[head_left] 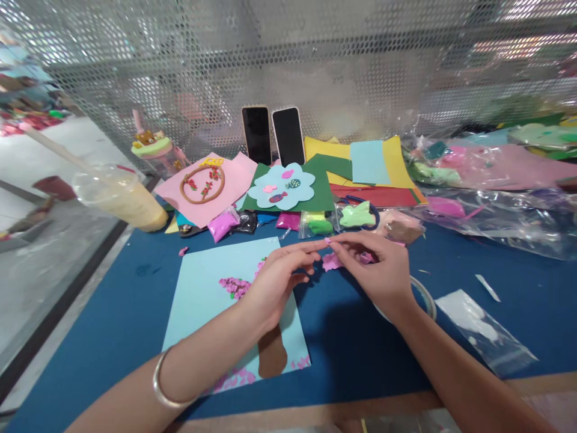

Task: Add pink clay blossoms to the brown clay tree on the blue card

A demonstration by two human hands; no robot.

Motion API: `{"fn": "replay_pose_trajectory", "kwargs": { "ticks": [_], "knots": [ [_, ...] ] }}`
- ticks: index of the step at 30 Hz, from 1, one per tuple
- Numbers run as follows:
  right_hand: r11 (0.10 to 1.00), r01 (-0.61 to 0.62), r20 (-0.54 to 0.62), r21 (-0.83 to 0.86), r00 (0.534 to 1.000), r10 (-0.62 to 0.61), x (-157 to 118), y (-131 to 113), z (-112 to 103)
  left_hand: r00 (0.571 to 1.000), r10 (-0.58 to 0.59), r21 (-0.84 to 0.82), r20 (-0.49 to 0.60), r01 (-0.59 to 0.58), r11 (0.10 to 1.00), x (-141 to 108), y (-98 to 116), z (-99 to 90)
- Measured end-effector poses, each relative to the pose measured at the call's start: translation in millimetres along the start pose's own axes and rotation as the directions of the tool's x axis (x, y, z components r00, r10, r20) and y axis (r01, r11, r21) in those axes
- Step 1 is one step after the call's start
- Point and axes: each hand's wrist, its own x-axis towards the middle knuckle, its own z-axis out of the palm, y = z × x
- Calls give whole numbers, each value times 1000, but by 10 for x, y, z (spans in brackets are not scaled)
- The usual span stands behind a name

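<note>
My right hand [383, 270] pinches a tiny bit of pink clay [327, 240] between thumb and forefinger. My left hand [279, 279] reaches over the picture with its forefinger stretched out, the tip touching that bit; its other fingers are loosely bent and apart. A larger flat piece of pink clay [332, 261] shows just below the fingertips, and more pink clay [367, 257] is partly hidden by my right hand. Under my left arm lies a light blue sheet [198, 294] bearing a brown clay trunk [272, 355] and pink clay blossoms [235, 286]; my hand covers part of it.
Behind my hands lie bagged clays [223, 224], a scalloped blue card [282, 186] and a pink sheet [174, 186]. Two phones [256, 135] lean on the perforated metal panel [360, 72]. A drink cup [121, 195] stands left. A tape roll [430, 299] and plastic bag [484, 331] lie right.
</note>
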Motion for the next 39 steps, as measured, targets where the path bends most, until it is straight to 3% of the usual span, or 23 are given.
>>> {"fn": "replay_pose_trajectory", "kwargs": {
  "ticks": [4,7,15,20,25,28,30,32,34,36,39],
  "knots": [
    [985,-114,51,132,993,108,7,16,5,1000,18,43,12,-19,999,34,-18,-19],
    [980,-124,64,159,991,115,12,0,6,1000,20,35,11,-20,999,46,-23,-29],
    [991,129,14,-37,992,-129,20,-38,-34,998,-34,-74,53,38,997,29,-16,-39],
    [986,154,8,-64,988,-153,32,-11,-55,999,2,87,44,-5,996,19,31,-17],
    [998,42,-33,43,999,-40,53,-2,-42,997,64,301,30,-70,951,51,64,-19],
    [986,-76,-46,146,995,84,66,9,-32,970,224,590,93,-234,772,115,41,-56],
    [967,-146,-36,207,987,157,70,29,-27,920,346,773,183,-352,527,174,17,-83],
    [940,-211,-13,268,975,222,71,60,-20,872,409,878,268,-396,269,242,-6,-98],
    [902,-279,26,328,958,287,72,92,-8,857,400,912,325,-395,106,313,-26,-95],
    [862,-339,63,377,938,341,76,114,7,859,361,915,362,-402,39,379,-41,-77],
    [819,-396,106,416,915,389,91,114,26,864,325,912,384,-411,14,452,-58,-37]
  ]
}}
